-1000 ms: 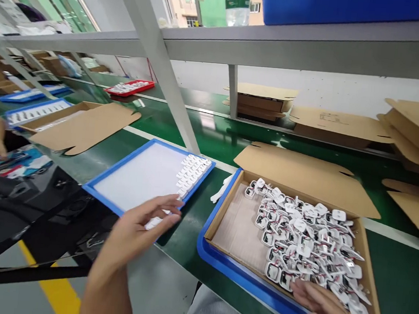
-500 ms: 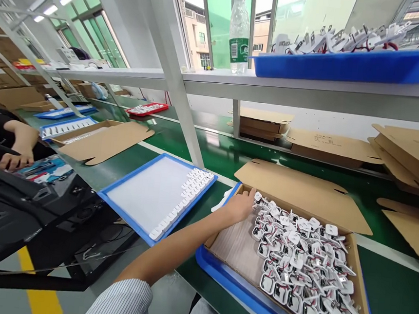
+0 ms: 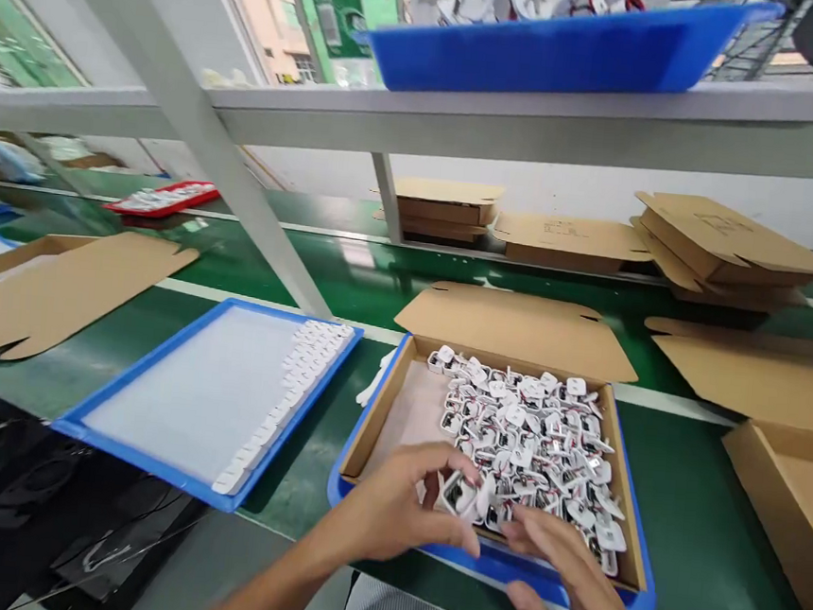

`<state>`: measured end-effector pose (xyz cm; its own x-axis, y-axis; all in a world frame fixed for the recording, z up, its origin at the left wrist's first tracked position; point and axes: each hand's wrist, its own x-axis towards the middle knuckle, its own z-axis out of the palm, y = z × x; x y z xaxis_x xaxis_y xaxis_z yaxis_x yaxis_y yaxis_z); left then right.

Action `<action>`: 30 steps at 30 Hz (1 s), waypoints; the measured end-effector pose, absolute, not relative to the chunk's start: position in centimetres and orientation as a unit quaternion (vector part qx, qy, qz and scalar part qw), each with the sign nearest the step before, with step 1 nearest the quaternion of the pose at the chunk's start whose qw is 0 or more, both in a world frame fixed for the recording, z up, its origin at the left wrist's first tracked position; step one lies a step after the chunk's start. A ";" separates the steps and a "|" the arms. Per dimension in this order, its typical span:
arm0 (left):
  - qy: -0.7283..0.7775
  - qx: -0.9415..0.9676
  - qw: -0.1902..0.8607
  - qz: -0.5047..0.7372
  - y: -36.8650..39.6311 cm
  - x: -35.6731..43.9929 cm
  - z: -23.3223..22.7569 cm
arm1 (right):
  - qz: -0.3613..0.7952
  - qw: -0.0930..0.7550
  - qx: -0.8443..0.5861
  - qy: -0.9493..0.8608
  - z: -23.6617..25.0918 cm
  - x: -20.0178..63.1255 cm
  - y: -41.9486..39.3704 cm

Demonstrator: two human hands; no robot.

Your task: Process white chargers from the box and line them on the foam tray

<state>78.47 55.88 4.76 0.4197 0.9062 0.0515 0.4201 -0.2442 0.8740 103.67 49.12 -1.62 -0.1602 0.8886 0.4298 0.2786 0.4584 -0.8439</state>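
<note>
1. Holding a small clutch of white parts (image 3: 469, 497) between both hands over the near edge of the cardboard box (image 3: 398, 401), you have your left hand (image 3: 395, 508) curled around them from the left and your right hand (image 3: 568, 571) meeting them from the right with fingers pinched.
2. The parts in the box look tangled by their thin leads, so lifting your handful may drag neighbours out with it and over the low near wall.
3. The box sits in a blue tray (image 3: 640, 606) close to the near edge of the green bench (image 3: 686, 529); anything that slips off could fall to the floor.
4. The other blue tray (image 3: 151, 458) to your left, with a row of white pieces (image 3: 292, 385) along its right side, overhangs the bench edge; an elbow could tip it.
5. Your palms hide how many parts you hold and how firmly.
6. The blue bin (image 3: 543, 46) on the shelf above is cut off at the top, and its contents are hard to make out.
</note>
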 end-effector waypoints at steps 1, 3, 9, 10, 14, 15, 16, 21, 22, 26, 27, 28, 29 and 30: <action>0.439 0.717 0.443 0.311 55.1 79.1 4.3 | 0.303 0.493 -0.401 -0.711 -1.5 103.3 49.5; 0.418 0.701 0.465 0.344 54.1 79.9 3.3 | 0.296 0.500 -0.376 -0.722 -1.2 102.7 50.3; 0.363 0.674 0.523 0.375 53.8 80.0 1.7 | 0.309 0.520 -0.377 -0.702 -0.3 102.1 51.5; 0.354 0.667 0.541 0.372 53.8 80.0 1.6 | 0.316 0.519 -0.377 -0.699 -0.3 102.1 51.5; 0.351 0.613 0.590 0.391 53.4 80.7 1.0 | 0.347 0.521 -0.372 -0.685 -0.3 102.1 51.6; 0.356 0.598 0.591 0.408 53.4 80.9 0.7 | 0.353 0.522 -0.368 -0.684 -0.2 102.1 51.6; 0.361 0.584 0.588 0.427 53.3 81.1 0.5 | 0.356 0.523 -0.365 -0.683 -0.2 102.0 51.6; 0.363 0.556 0.571 0.482 53.3 81.5 -0.7 | 0.281 0.531 -0.370 -0.709 0.4 101.5 51.4; 0.365 0.555 0.567 0.488 53.3 81.6 -0.9 | 0.251 0.534 -0.371 -0.717 0.5 101.3 51.2; 0.384 0.566 0.514 0.518 53.2 82.0 -0.9 | 0.133 0.509 -0.369 -0.766 0.9 100.4 50.2; 0.387 0.572 0.492 0.530 53.2 82.1 -0.9 | 0.113 0.495 -0.371 -0.777 0.8 100.1 49.8; 0.387 0.578 0.474 0.540 53.2 82.2 -0.8 | 0.105 0.480 -0.376 -0.786 0.8 100.0 49.5; 0.384 0.583 0.459 0.550 53.2 82.2 -0.7 | 0.107 0.465 -0.383 -0.791 0.7 99.9 49.3; 0.379 0.587 0.451 0.556 53.2 82.1 -0.7 | 0.112 0.452 -0.391 -0.794 0.5 100.0 49.1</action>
<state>82.15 53.22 -0.67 0.0955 0.9456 0.3111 -0.0569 -0.3068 0.9501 99.99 49.11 0.52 -0.2856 0.7217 0.6306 0.5189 0.6696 -0.5314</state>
